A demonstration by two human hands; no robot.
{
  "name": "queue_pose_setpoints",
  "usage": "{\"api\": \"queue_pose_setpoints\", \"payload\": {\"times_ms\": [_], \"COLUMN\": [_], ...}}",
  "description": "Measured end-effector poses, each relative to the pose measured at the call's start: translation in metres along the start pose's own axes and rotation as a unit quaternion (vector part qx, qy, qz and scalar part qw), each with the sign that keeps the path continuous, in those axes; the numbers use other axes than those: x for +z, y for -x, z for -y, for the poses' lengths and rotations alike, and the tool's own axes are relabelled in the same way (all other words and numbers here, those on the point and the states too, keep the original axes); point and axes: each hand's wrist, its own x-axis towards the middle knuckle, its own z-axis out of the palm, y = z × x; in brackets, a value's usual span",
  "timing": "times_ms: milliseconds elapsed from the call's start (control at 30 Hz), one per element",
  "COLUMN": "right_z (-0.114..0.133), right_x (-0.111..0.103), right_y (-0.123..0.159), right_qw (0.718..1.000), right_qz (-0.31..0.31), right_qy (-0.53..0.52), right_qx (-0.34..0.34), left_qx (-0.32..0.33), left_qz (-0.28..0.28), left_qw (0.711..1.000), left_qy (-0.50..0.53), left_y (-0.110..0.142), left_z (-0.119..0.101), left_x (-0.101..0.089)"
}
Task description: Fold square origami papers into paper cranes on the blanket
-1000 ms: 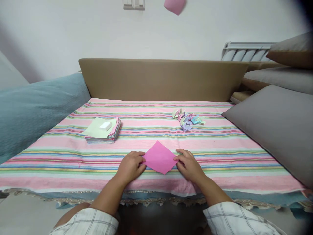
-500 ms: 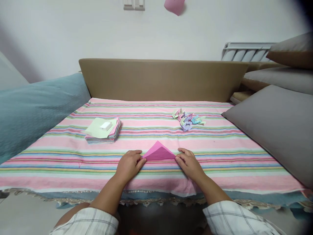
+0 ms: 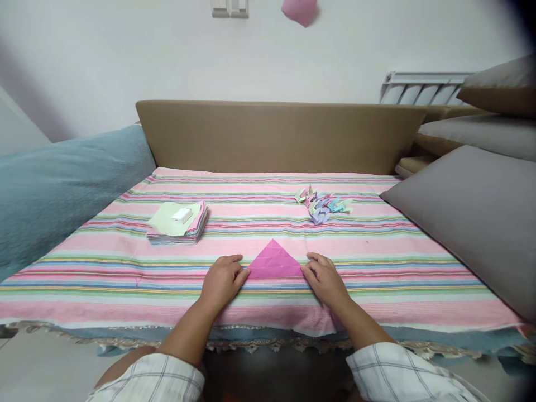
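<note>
The pink paper (image 3: 274, 261) lies in the lower middle of the frame, on the striped cloth (image 3: 125, 245), folded to a triangle with its point toward the top of the frame and its long edge toward the bottom. Faint creases cross it.

The left hand (image 3: 224, 279) is at the paper's left corner, fingers curled and drawn in narrow, the thumb tip at the corner. The right hand (image 3: 326, 279) mirrors it at the right corner, thumb and forefinger close together. Each seems to hold its corner in a light pinch, though the undersides are hidden.

The paper should be very light and thin, easy to bend, apt to slide on the cloth and to crumple or tear if pulled hard. The two side corners look the best hold, with fingertips only; the soft cloth would probably give under firm pressing.

At left centre sits a stack (image 3: 176, 239) of paper with a white block (image 3: 182, 215) on top; right of centre lie small folded pieces (image 3: 320, 207).
</note>
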Motion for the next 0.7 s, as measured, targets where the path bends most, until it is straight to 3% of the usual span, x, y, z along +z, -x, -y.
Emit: {"api": "queue_pose_setpoints", "payload": {"times_ms": [400,700], "right_z": [-0.0042,-0.0032], "right_x": [0.0056,0.0052], "right_y": [0.0001,-0.0001], "right_qw": [0.999,0.999], "right_qz": [-0.030,-0.018], "right_qy": [0.023,0.023], "right_qx": [-0.021,-0.012], "left_qx": [0.001,0.003], "left_qz": [-0.012,-0.021], "left_qw": [1.000,1.000], "left_qy": [-0.019,-0.020], "left_y": [0.0009,0.0007], "left_z": [0.0012,0.0006], "left_x": [0.0036,0.0051]}}
